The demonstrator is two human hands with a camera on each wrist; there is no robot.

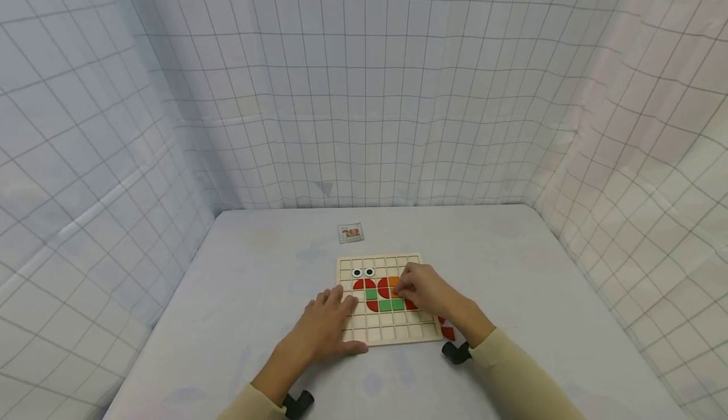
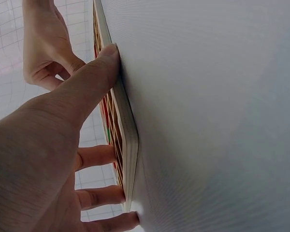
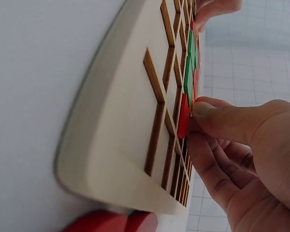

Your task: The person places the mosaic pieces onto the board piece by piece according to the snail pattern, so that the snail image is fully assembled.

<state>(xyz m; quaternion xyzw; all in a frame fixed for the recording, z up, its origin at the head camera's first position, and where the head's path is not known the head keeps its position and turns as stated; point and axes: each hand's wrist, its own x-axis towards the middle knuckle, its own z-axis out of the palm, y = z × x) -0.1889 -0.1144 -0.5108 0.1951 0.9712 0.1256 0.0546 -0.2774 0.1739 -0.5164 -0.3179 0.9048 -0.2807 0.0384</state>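
A pale wooden grid board (image 1: pixel 390 335) lies on the table, its cells partly filled with flat tiles. Two eye tiles (image 1: pixel 363 273) sit near its top left, above red rounded tiles (image 1: pixel 364 284). Green square tiles (image 1: pixel 391 305) form a row lower down, beside orange square tiles (image 1: pixel 394 280). My left hand (image 1: pixel 325 324) rests on the board's left side with spread fingers, its thumb along the front edge. Over the right half, my right hand (image 1: pixel 423 288) pinches at an orange tile between thumb and fingers; the fingertips mostly hide it.
Loose red pieces (image 1: pixel 448 333) lie on the table by the board's lower right corner, under the right wrist. Behind the board is a small picture card (image 1: pixel 351 233). Grid-patterned curtains (image 1: pixel 375 91) enclose the table (image 1: pixel 273 262) at the back and sides.
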